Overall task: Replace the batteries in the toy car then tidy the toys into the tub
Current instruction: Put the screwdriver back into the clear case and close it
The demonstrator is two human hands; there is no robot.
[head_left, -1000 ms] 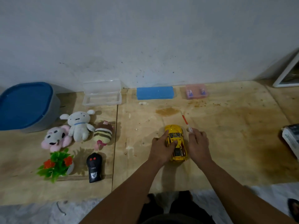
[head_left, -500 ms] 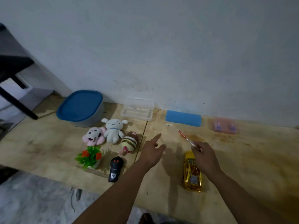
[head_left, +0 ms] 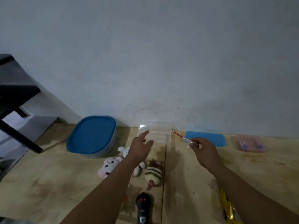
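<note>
**Reaching for the clear box, screwdriver in hand**

The left hand point(head_left: 140, 148), fingers spread and holding nothing, hovers just short of the open clear box point(head_left: 155, 135); its contents cannot be made out. The right hand point(head_left: 204, 153) pinches a screwdriver point(head_left: 182, 137) at its fingertips. The toy car point(head_left: 229, 209) lies under the right forearm. Likely next: bring the box closer. The tub point(head_left: 92, 136), left of the fingers, is lidded.

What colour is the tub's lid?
Blue, on a grey tub; the lid shows clearly in the head view.
</note>
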